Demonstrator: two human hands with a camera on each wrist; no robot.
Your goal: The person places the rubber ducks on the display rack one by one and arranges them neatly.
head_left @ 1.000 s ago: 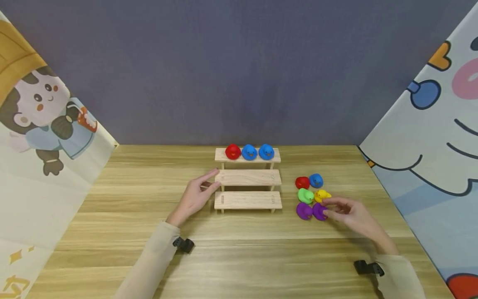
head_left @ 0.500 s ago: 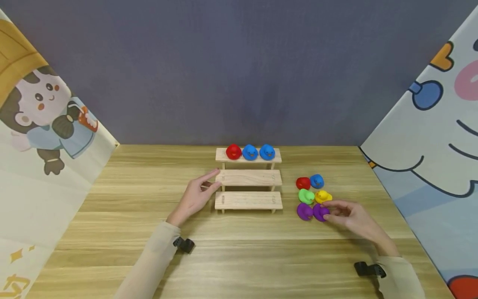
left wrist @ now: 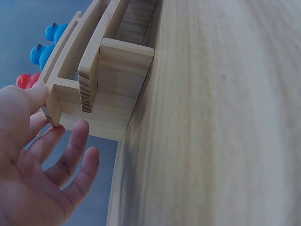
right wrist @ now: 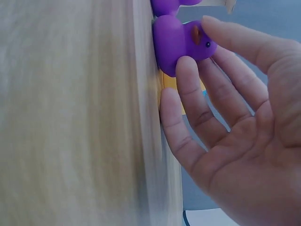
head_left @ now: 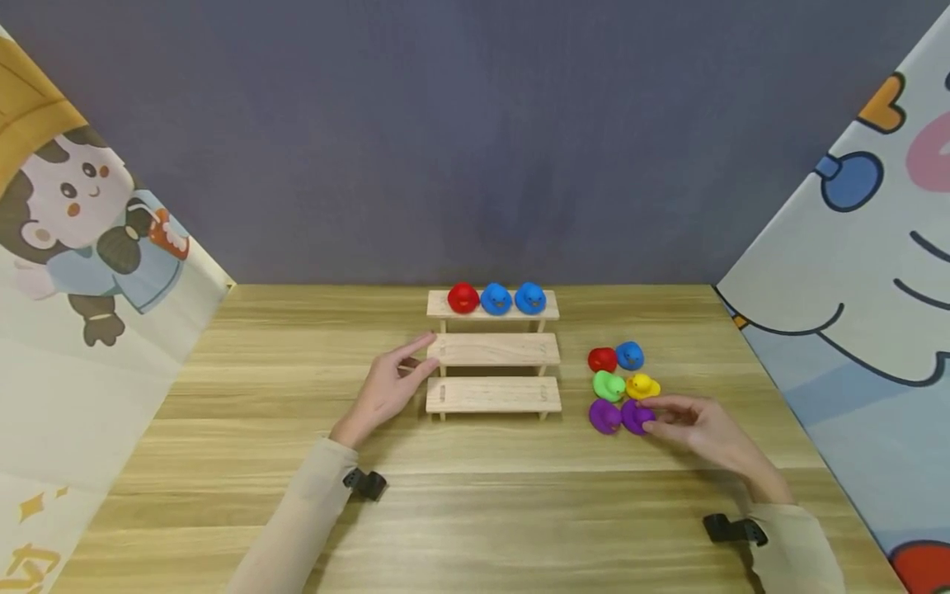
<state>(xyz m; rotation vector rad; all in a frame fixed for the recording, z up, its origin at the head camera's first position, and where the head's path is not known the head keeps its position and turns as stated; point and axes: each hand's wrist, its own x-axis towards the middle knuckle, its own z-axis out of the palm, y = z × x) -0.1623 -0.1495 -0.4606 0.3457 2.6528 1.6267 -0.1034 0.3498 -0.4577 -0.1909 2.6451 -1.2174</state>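
Observation:
A three-tier wooden display stand [head_left: 493, 396] stands on the table. My left hand [head_left: 386, 388] holds the left end of its middle shelf between thumb and fingers; the other fingers [left wrist: 70, 160] spread loosely below. On the top shelf sit a red rubber duck [head_left: 463, 299] and two blue ones [head_left: 496, 299]. My right hand [head_left: 701, 429] has thumb and fingertips at a purple rubber duck [head_left: 637, 417], pinching it around the head [right wrist: 200, 42]. The duck rests on the table, against a second purple duck [head_left: 604, 417].
Just behind the purple ducks lie a green duck [head_left: 609, 385], a yellow duck [head_left: 641, 386], a red duck [head_left: 602, 360] and a blue duck [head_left: 630, 355]. A dark grey panel [head_left: 475, 148] closes the table's back, with cartoon-printed panels on both sides.
Both hands stay at nearly the same places, the right one still at the purple duck. The head view shifts slightly. No duck has visibly moved.

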